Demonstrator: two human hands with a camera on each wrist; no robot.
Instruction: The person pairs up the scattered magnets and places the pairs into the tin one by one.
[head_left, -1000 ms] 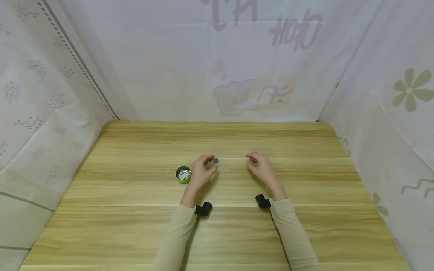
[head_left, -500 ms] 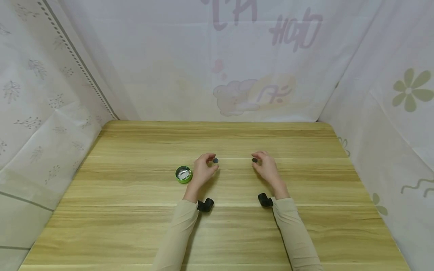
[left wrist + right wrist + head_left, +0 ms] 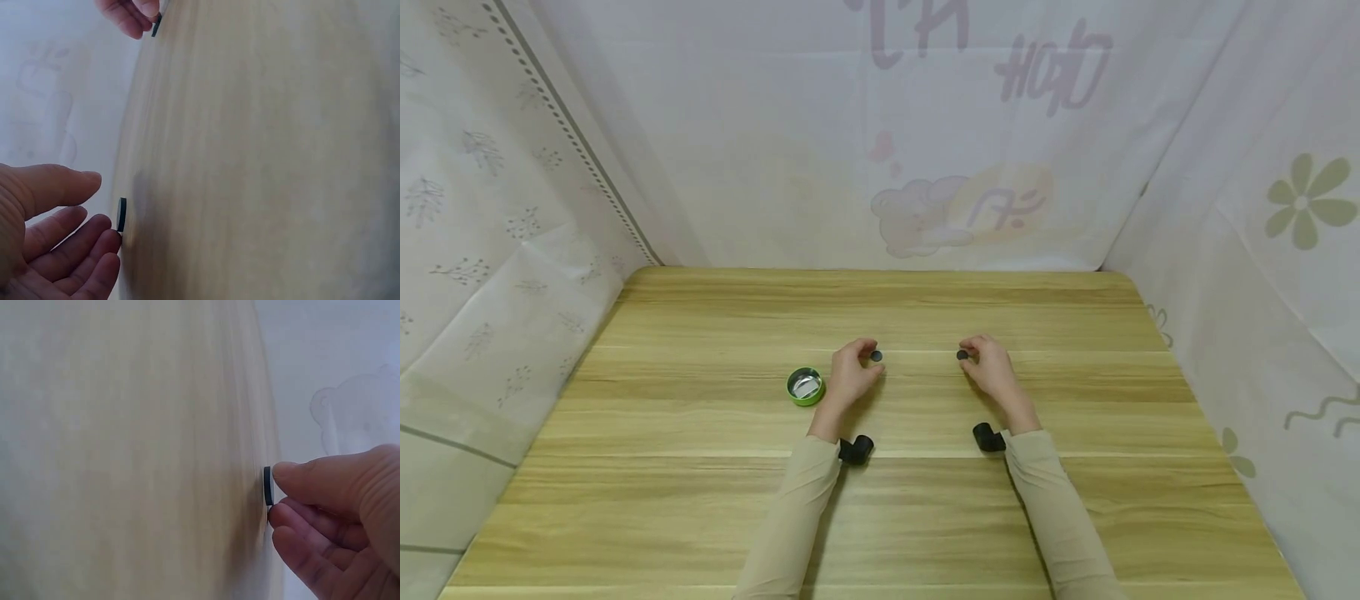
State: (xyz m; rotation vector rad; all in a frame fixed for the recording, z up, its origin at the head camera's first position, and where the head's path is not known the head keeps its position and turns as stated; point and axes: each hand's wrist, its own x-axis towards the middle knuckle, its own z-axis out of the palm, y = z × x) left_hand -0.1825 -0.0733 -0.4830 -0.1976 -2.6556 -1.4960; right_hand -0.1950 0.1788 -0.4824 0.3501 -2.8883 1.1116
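Observation:
Two small dark discs lie apart near the middle of the table. Around the left disc [image 3: 877, 356], my left hand [image 3: 850, 377] has its thumb and fingers spread; in the left wrist view a gap shows between the thumb [image 3: 84, 184] and the disc, while the fingertips are right at its lower edge. My right hand [image 3: 992, 371] pinches the right disc [image 3: 268, 485] by its edges, thumb on one side and forefinger on the other. Left of my left hand stands a round green tin [image 3: 806, 400], open, with a silver inside and a whitish piece in it.
The wood-grain table [image 3: 925, 517] reaches back to a printed white cloth [image 3: 775, 167], with more cloth on both sides. Black wrist cameras [image 3: 857, 451] jut inward from the beige sleeves.
My right hand has shifted right and drawn its fingertips around the right disc, which shows more plainly now. My left hand has moved slightly right; the left disc and the tin stay about where they were.

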